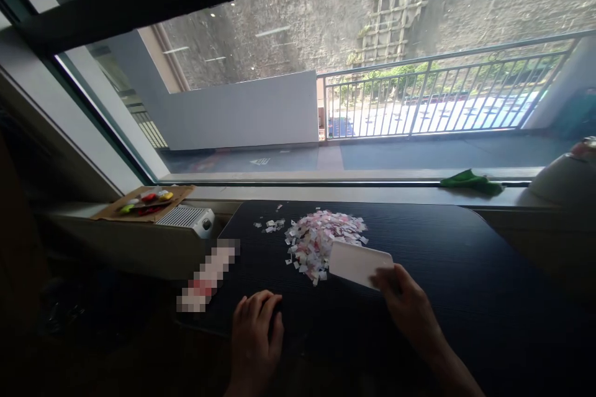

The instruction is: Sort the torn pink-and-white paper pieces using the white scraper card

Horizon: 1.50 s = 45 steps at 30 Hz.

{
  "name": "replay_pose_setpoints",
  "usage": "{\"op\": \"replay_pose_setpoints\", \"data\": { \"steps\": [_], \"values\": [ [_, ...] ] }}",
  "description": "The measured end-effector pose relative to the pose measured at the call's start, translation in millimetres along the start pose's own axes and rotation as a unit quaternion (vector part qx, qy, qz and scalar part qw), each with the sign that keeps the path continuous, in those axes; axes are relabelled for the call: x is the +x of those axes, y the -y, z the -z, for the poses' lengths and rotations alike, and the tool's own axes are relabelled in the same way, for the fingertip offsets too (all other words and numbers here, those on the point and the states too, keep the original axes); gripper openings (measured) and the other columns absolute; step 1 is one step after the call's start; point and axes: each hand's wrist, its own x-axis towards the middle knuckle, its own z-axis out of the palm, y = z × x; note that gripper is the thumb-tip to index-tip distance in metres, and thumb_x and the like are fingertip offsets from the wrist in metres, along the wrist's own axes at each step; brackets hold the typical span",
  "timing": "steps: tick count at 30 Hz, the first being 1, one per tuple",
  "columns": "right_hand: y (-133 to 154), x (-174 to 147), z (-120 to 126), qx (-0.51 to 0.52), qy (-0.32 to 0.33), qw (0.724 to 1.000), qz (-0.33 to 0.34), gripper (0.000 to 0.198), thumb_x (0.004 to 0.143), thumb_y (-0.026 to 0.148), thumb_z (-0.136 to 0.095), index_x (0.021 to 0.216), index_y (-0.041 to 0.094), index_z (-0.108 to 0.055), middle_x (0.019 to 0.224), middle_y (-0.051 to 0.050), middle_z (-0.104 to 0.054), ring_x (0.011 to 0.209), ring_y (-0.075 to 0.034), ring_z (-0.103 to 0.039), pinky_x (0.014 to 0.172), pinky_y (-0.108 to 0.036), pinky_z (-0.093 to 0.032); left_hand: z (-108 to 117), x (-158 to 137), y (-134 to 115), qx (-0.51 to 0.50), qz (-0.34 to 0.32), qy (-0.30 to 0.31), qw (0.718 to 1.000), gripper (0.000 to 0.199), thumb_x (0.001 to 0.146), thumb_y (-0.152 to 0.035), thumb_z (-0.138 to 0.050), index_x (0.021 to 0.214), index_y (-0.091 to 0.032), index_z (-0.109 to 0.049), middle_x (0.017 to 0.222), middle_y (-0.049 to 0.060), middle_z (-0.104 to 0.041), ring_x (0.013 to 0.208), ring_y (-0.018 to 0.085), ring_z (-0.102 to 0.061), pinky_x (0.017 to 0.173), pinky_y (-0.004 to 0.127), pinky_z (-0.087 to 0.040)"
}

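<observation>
My right hand is closed on the near right end of a white, flat rectangular piece with rounded corners, perhaps a card or shallow tray. Its far left end is tilted against the near right side of a heap of small white and pink squares, covering part of it. The squares look like paper bits or tiny packets; I cannot tell which. My left hand rests near the table's front edge, holding nothing, thumb apart from its loosely bent fingers. It is apart from the heap.
The black table stands against a window sill. Several loose squares lie left of the heap. A blurred-out strip lies at the left edge. On the sill are cardboard with colourful items, a white vented box and a green cloth.
</observation>
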Motion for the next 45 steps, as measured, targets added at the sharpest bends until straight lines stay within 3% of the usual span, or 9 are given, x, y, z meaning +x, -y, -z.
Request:
{"op": "replay_pose_setpoints", "data": {
  "steps": [4, 9, 15, 20, 26, 31, 35, 45],
  "values": [
    [-3.1, -6.9, 2.7, 0.021, 0.034, 0.999, -0.014, 0.024, 0.080, 0.047, -0.054, 0.082, 0.024, -0.060, 0.078, -0.004, -0.071, 0.074, -0.025, -0.067, 0.064, -0.035, -0.050, 1.0, 0.2, -0.8, -0.002, -0.004, -0.006, 1.000, 0.024, 0.088, -0.022, -0.044, 0.107, -0.023, -0.059, 0.100, 0.005, -0.066, 0.093, 0.022, -0.062, 0.092, 0.045, -0.040],
    [-4.1, 1.8, -0.1, 0.028, 0.021, 0.999, -0.024, 0.027, 0.080, 0.049, -0.052, 0.087, 0.023, -0.058, 0.086, -0.007, -0.071, 0.081, -0.027, -0.067, 0.071, -0.038, -0.052, 1.1, 0.8, -2.2, -0.006, 0.007, -0.007, 1.000, 0.023, 0.088, -0.023, -0.044, 0.105, -0.024, -0.060, 0.099, 0.006, -0.066, 0.093, 0.022, -0.062, 0.093, 0.044, -0.040],
    [-10.5, -5.5, 11.2, -0.017, 0.131, 0.989, -0.059, 0.028, 0.081, 0.049, -0.051, 0.087, 0.023, -0.059, 0.085, -0.006, -0.070, 0.080, -0.027, -0.067, 0.071, -0.039, -0.052, -0.5, -1.4, -0.4, -0.008, 0.004, 0.003, 1.000, 0.026, 0.087, -0.022, -0.046, 0.108, -0.024, -0.061, 0.101, 0.006, -0.066, 0.095, 0.022, -0.062, 0.095, 0.044, -0.041],
    [-5.1, -12.1, 6.3, 0.006, 0.072, 0.996, -0.058, 0.029, 0.081, 0.050, -0.051, 0.088, 0.023, -0.057, 0.088, -0.007, -0.070, 0.084, -0.028, -0.066, 0.073, -0.040, -0.050, 0.2, -1.0, -0.7, -0.011, 0.010, -0.001, 1.000, 0.025, 0.087, -0.023, -0.046, 0.107, -0.023, -0.060, 0.101, 0.006, -0.066, 0.096, 0.022, -0.062, 0.095, 0.044, -0.040],
    [0.7, -21.4, -0.4, -0.010, 0.101, 0.994, -0.036, 0.024, 0.081, 0.047, -0.053, 0.080, 0.024, -0.059, 0.076, -0.003, -0.069, 0.073, -0.026, -0.065, 0.065, -0.036, -0.049, 1.2, 0.6, -4.1, -0.021, 0.017, 0.002, 1.000, 0.025, 0.088, -0.023, -0.045, 0.108, -0.023, -0.060, 0.102, 0.006, -0.066, 0.097, 0.022, -0.061, 0.096, 0.045, -0.038],
    [-0.2, -21.5, -3.2, 0.014, 0.095, 0.995, -0.030, 0.024, 0.081, 0.046, -0.053, 0.086, 0.023, -0.059, 0.085, -0.006, -0.071, 0.079, -0.026, -0.067, 0.070, -0.036, -0.050, 1.5, 0.0, -3.7, -0.027, 0.025, 0.002, 0.999, 0.025, 0.088, -0.022, -0.044, 0.107, -0.023, -0.061, 0.103, 0.006, -0.065, 0.098, 0.022, -0.061, 0.097, 0.045, -0.038],
    [3.1, -26.1, -7.6, 0.013, 0.102, 0.995, -0.017, 0.022, 0.081, 0.045, -0.053, 0.081, 0.023, -0.058, 0.078, -0.004, -0.070, 0.073, -0.023, -0.065, 0.067, -0.033, -0.048, 1.0, -1.0, -1.0, -0.018, 0.015, 0.015, 1.000, 0.025, 0.088, -0.023, -0.047, 0.108, -0.023, -0.061, 0.103, 0.005, -0.065, 0.098, 0.022, -0.061, 0.097, 0.044, -0.038],
    [3.3, -34.8, 11.4, -0.019, 0.023, 0.999, -0.041, 0.025, 0.078, 0.047, -0.053, 0.081, 0.023, -0.059, 0.075, -0.002, -0.068, 0.071, -0.022, -0.064, 0.064, -0.031, -0.047, 0.6, -0.8, -0.6, -0.015, 0.013, 0.025, 0.999, 0.026, 0.088, -0.023, -0.046, 0.108, -0.021, -0.061, 0.104, 0.006, -0.064, 0.099, 0.022, -0.060, 0.098, 0.044, -0.037]
  ]
}}
